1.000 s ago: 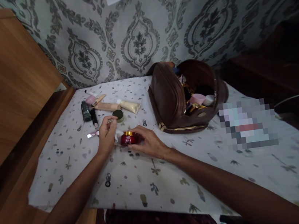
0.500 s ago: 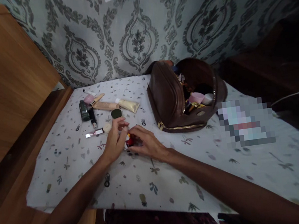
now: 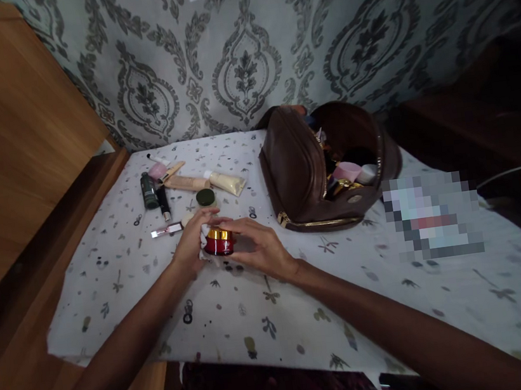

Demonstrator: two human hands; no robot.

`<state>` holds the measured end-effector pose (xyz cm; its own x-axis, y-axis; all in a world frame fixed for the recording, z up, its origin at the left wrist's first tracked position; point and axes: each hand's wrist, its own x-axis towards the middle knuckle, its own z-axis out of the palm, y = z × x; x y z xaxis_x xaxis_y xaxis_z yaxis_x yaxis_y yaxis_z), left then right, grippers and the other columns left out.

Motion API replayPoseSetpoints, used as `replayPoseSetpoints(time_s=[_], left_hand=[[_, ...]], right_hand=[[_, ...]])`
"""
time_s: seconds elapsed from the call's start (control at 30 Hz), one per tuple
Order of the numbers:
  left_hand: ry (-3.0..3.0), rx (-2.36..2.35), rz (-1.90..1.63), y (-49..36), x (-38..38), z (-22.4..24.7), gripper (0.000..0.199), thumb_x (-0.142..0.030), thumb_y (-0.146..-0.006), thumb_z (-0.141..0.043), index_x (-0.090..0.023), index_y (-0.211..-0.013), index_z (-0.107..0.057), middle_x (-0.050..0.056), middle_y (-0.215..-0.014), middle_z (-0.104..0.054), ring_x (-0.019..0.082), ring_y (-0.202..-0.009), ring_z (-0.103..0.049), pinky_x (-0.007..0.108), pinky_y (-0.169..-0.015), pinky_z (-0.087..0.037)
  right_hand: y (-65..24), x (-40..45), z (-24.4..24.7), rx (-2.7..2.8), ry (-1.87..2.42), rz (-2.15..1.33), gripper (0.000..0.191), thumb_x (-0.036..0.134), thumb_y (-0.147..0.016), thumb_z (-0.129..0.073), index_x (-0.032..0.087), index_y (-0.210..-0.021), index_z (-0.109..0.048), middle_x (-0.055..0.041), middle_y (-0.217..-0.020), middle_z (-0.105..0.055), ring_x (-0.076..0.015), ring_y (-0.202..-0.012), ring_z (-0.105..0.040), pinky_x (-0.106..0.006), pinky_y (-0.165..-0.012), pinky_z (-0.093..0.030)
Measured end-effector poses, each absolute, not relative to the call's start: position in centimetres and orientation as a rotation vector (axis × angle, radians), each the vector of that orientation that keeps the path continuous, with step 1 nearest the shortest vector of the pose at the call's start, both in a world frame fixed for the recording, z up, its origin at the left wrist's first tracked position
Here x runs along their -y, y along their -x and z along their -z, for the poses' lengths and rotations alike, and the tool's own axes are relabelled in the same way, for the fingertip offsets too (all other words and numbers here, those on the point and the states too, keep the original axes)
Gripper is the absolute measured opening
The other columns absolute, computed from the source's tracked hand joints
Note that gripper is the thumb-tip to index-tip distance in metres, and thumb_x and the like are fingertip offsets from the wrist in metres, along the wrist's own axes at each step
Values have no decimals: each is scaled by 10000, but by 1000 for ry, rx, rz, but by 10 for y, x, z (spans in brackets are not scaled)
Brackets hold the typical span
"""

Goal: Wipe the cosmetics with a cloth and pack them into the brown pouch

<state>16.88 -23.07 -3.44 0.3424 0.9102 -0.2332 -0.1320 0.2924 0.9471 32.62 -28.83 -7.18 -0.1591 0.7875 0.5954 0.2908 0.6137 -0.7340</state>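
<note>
Between my hands is a small red cream jar (image 3: 220,245) with a gold band, its side facing me. My right hand (image 3: 264,249) grips it from the right, thumb low and fingers over the top. On the other side, my left hand (image 3: 188,246) presses a crumpled white wipe (image 3: 203,246) against the jar. Fingers hide part of the jar's top. Just beyond my left fingers sits a dark green round container (image 3: 205,197), and a lip gloss tube (image 3: 166,230) lies to the left.
A brown zip bag (image 3: 293,171) stands open at the back right with cosmetics inside. Back left lie a dark green bottle (image 3: 148,190), a black tube (image 3: 163,202), a cream-coloured tube (image 3: 226,182) and a pink item (image 3: 158,171). A wooden cabinet (image 3: 14,112) borders the left.
The red jar has turned and shows more of its side and gold band. My left hand now holds the white wipe flat against it. The view has shifted slightly.
</note>
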Motion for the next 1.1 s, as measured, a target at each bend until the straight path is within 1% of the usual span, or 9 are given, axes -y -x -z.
replayPoseSetpoints(time_s=[0.1,0.23,0.3,0.4,0.5,0.7,0.87,1.03,1.1], left_hand=[[-993,-964,-803,-167,228,36,311,-385,-733,-614,-188,-972,-631,35,-869,-708,213,-827,-693,300,-683,-544],[-935,-967,-872,-167,227,38,204,-298,-698,-636,-180,-864,-649,1,-761,-659,147,-696,-641,237,-602,-505],[-917,-953,-935,-168,227,38,178,-278,-683,-636,-182,-832,-649,-28,-670,-602,118,-611,-588,214,-556,-468],[-960,-965,-1003,-170,228,36,154,-245,-643,-633,-168,-776,-645,-43,-588,-556,99,-544,-522,200,-526,-419],[-995,-1002,-1014,-172,229,33,141,-204,-605,-641,-158,-738,-643,-42,-567,-559,90,-544,-508,184,-526,-394],[-810,-957,-930,-172,233,30,175,-285,-653,-711,-152,-759,-667,-18,-650,-621,108,-605,-589,205,-593,-472],[-740,-935,-748,-171,237,28,308,-436,-740,-708,-153,-860,-696,31,-763,-690,174,-660,-668,283,-633,-544],[-653,-934,-885,-177,240,36,255,-392,-725,-712,-153,-809,-678,10,-716,-678,153,-643,-657,270,-668,-547],[-604,-938,-958,-180,239,41,212,-348,-711,-713,-152,-781,-668,-7,-703,-665,130,-642,-644,247,-684,-539]], right_hand=[[-328,287,72,1805,928,-382,530,363,-797,-777,302,-1292,-597,-78,-1215,-677,-271,-1219,-538,-506,-1031,-464],[-327,289,74,1867,1020,-296,524,362,-793,-779,297,-1286,-613,-99,-1285,-599,-292,-1207,-513,-505,-1015,-457],[-325,292,75,1868,1121,-315,510,296,-808,-758,298,-1296,-610,-98,-1212,-577,-273,-1113,-550,-455,-924,-508],[-322,296,77,1899,1219,-397,549,168,-821,-685,292,-1343,-568,-59,-1044,-560,-195,-865,-588,-345,-741,-538],[-319,298,81,1943,1202,-448,570,95,-812,-629,264,-1351,-551,-32,-977,-582,-147,-744,-581,-287,-680,-519],[-319,297,82,1878,1218,-414,504,148,-828,-628,274,-1315,-593,-25,-935,-654,-151,-755,-626,-270,-689,-513],[-318,297,73,1759,1267,-526,506,204,-778,-692,262,-1276,-628,-48,-1091,-713,-190,-888,-678,-307,-796,-530],[-315,297,63,1663,1412,-727,552,181,-747,-690,264,-1289,-625,7,-917,-747,-160,-704,-658,-284,-710,-515],[-314,299,60,1669,1434,-747,553,176,-760,-671,255,-1304,-611,8,-897,-738,-160,-703,-652,-281,-705,-507]])
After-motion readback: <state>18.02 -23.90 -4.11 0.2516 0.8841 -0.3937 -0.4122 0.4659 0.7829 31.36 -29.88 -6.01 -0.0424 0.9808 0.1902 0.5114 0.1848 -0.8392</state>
